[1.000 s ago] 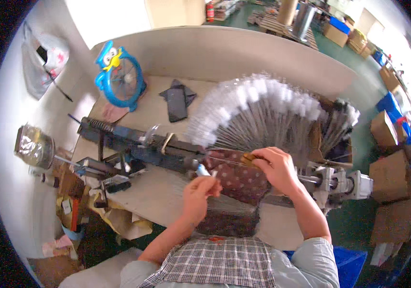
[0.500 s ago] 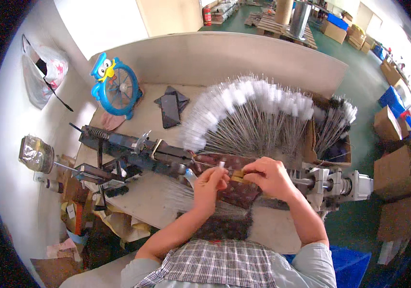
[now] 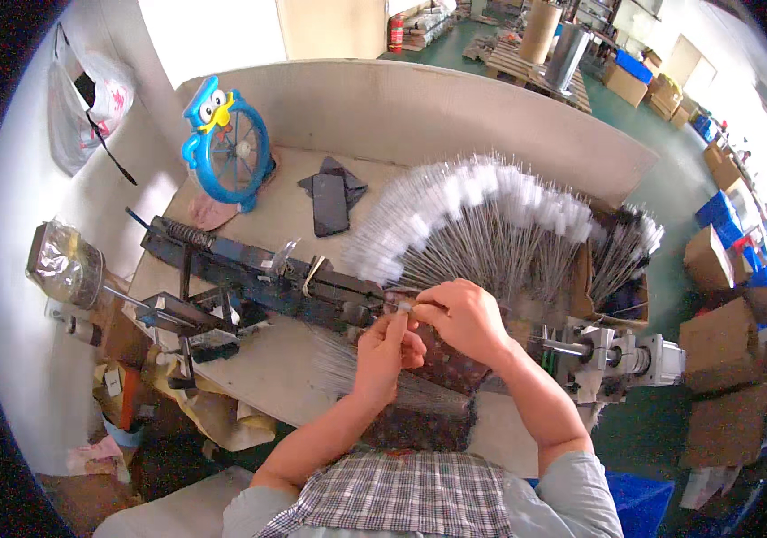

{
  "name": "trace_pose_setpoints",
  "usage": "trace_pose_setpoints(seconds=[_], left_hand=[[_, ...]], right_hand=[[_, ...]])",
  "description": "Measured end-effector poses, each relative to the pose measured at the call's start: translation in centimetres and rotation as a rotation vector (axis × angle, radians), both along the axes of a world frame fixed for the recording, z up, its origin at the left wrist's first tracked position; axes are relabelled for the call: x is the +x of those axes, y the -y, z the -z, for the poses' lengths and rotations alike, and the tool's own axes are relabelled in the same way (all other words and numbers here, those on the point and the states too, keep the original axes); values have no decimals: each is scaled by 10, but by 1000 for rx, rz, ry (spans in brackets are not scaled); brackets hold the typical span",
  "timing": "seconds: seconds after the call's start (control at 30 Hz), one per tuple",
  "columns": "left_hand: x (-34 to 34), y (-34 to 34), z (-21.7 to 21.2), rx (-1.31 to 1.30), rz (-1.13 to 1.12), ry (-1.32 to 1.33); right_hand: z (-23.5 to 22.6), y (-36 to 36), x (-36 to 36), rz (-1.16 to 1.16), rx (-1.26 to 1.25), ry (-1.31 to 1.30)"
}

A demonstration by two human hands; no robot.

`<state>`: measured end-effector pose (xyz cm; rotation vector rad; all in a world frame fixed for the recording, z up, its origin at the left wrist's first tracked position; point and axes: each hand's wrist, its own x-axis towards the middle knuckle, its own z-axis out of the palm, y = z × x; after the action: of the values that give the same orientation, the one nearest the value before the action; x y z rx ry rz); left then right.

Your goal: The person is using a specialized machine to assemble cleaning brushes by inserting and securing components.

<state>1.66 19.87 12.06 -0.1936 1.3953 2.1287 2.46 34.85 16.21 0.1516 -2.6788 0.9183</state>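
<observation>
My left hand point(image 3: 381, 354) is closed in a pinch, thumb and forefinger on a small white piece point(image 3: 404, 307) that looks like a bristle tuft. Close against it, my right hand point(image 3: 466, 316) is closed with its fingertips at the same white piece; what else they hold is hidden. Both hands are over a dark reddish-brown block point(image 3: 446, 363) at the middle of the bench machine. To the left runs the machine's long dark metal rail point(image 3: 267, 280). Behind my hands fans out a large pile of wire brushes point(image 3: 491, 238) with white bristle heads.
At the right stands a motor unit with a shaft point(image 3: 616, 351). A cardboard box point(image 3: 584, 280) holds dark-tipped brushes. A blue toy-shaped fan point(image 3: 240, 154) and a phone point(image 3: 330, 206) lie toward the back left. Loose thin wires point(image 3: 337, 360) are left of my left hand.
My right hand has moved left, away from a yellowish part on the machine, and now meets my left hand at the white piece. The whole view has shifted slightly.
</observation>
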Motion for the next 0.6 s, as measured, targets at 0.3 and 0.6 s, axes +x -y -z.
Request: trace_pose_setpoints(seconds=[0.3,0.6], left_hand=[[-3,-9,8,232,-111,143],[1,-14,14,391,-234,96]], right_hand=[[5,10,6,62,-19,9],[13,20,10,152,153,-304]])
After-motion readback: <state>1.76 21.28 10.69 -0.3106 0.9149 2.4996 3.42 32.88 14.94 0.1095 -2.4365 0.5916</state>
